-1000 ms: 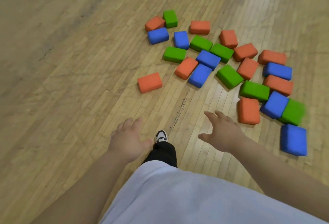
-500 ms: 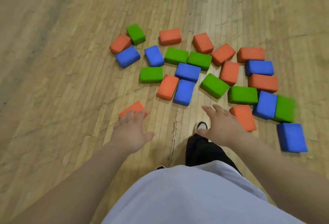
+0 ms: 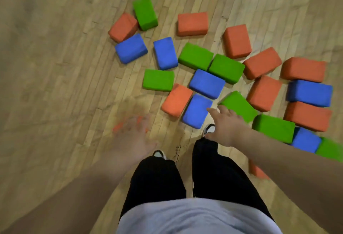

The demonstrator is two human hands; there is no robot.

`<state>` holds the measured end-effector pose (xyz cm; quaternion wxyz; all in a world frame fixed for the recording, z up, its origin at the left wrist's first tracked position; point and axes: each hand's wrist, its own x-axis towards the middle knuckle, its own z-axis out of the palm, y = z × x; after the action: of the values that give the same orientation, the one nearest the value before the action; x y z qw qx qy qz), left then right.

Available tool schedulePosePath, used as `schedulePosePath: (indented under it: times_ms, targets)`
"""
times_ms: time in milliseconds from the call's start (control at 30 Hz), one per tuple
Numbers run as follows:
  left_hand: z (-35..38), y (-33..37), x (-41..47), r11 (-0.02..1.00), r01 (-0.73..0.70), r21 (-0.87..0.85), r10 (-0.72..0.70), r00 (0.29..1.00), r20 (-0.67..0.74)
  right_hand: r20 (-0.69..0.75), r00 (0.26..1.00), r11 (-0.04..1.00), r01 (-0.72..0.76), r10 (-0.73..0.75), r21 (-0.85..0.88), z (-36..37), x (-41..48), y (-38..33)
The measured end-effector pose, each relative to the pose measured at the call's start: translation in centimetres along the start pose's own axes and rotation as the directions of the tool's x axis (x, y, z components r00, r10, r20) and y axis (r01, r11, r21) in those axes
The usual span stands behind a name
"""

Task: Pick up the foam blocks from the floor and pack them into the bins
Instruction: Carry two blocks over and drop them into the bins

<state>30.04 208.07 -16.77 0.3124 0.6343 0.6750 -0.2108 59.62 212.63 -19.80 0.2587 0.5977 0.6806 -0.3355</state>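
Several orange, blue and green foam blocks lie scattered on the wooden floor (image 3: 55, 85). My left hand (image 3: 132, 139) is blurred and spread open over a lone orange block (image 3: 117, 127), which shows only as slivers past the fingers. My right hand (image 3: 225, 127) reaches out with fingers relaxed, its fingertips at the near edge of a green block (image 3: 239, 104) and beside a blue block (image 3: 196, 111). Neither hand holds anything. No bin is in view.
My two legs in black trousers and both shoes (image 3: 209, 129) stand just short of the pile. Another orange block (image 3: 257, 171) lies partly hidden under my right forearm. Bare floor stretches to the left.
The view has closed in on the blocks. My left hand has dropped over the lone orange block; my right hand has moved forward to the green and blue blocks.
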Motion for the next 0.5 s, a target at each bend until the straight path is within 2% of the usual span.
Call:
schedulePosePath:
  times_ms: [100, 200, 267, 400, 500]
  targets:
    - [0.5, 1.1, 8.0, 0.999, -0.033, 0.032, 0.034, 0.999, -0.025, 0.047, 0.999, 1.000, 0.011, -0.010, -0.011, -0.3, 8.1, 1.2]
    - [3.8, 1.8, 18.3, 0.991, -0.100, 0.087, 0.102, 0.995, -0.009, 0.080, 0.997, 1.000, 0.006, -0.003, -0.028, 2.2, 18.2, 3.3]
    - [7.7, 1.9, 26.3, 0.984, -0.131, 0.123, 0.130, 0.991, 0.021, 0.084, 0.996, 1.000, -0.016, 0.018, -0.024, 5.4, 25.5, 5.0]
    - [17.7, 0.5, 41.2, 0.987, -0.103, 0.122, 0.101, 0.995, 0.022, 0.057, 0.998, 0.999, -0.034, 0.034, 0.000, 13.6, 39.9, 7.6]
    - [25.5, -0.9, 50.2, 0.998, -0.016, 0.062, 0.013, 0.998, 0.054, 0.081, 0.995, 0.995, -0.047, 0.054, -0.085, 20.3, 48.4, 9.3]
